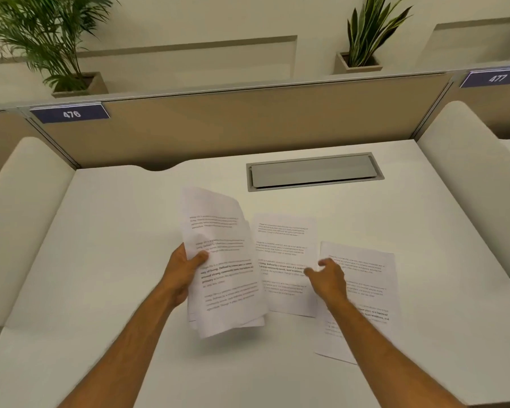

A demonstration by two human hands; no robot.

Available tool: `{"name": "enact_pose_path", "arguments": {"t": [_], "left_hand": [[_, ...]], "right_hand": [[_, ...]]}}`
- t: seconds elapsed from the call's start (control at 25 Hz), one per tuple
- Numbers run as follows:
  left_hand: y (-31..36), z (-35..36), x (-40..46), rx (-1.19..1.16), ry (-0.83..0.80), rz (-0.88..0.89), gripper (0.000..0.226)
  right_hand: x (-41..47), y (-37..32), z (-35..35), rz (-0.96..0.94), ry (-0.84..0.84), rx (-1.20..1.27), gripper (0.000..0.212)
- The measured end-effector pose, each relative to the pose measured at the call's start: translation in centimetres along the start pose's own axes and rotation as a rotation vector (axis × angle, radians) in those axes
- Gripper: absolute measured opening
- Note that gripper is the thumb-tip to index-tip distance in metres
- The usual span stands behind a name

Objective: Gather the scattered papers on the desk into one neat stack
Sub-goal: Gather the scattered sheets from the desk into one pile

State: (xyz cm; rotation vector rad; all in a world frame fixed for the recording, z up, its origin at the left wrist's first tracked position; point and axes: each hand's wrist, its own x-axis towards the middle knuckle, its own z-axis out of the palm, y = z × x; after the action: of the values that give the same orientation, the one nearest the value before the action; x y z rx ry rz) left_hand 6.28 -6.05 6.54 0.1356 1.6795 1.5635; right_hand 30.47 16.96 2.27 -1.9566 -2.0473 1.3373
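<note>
The left hand pinches a floppy sheaf of printed white papers; the right hand hovers half-open, empty, over thin flat printed sheets, best lifted by an edge

We see two bare forearms, no sleeves reaching them. Our left hand and right hand wear nothing.

Printed text — too blurred, unreadable

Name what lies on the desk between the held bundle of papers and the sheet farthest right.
One printed sheet lies flat between the bundle and the far-right sheet; the right hand hovers over its right edge, head view.
</note>
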Motion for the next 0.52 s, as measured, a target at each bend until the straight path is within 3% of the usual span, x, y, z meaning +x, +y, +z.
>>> {"name": "enact_pose_path", "arguments": {"t": [0.12, 0.28, 0.4, 0.52], "left_hand": [[-1.9, -1.5, 0.7, 0.075, 0.057, -0.024, 0.029], [-4.3, -3.4, 1.8, 0.280, 0.149, -0.052, 0.038], [-5.9, -4.5, 2.4, 0.523, 0.228, -0.065, 0.041], [-6.3, -4.3, 2.5, 0.563, 0.225, -0.040, 0.041]], "right_hand": [[1.1, 4.3, 1.2, 0.084, 0.147, -0.146, 0.057], [2.8, 7.8, -2.3, 0.249, 0.350, -0.152, 0.071], [3.6, 10.1, -5.0, 0.378, 0.347, -0.176, 0.083], [3.6, 11.2, -5.6, 0.423, 0.274, -0.201, 0.087]]}}
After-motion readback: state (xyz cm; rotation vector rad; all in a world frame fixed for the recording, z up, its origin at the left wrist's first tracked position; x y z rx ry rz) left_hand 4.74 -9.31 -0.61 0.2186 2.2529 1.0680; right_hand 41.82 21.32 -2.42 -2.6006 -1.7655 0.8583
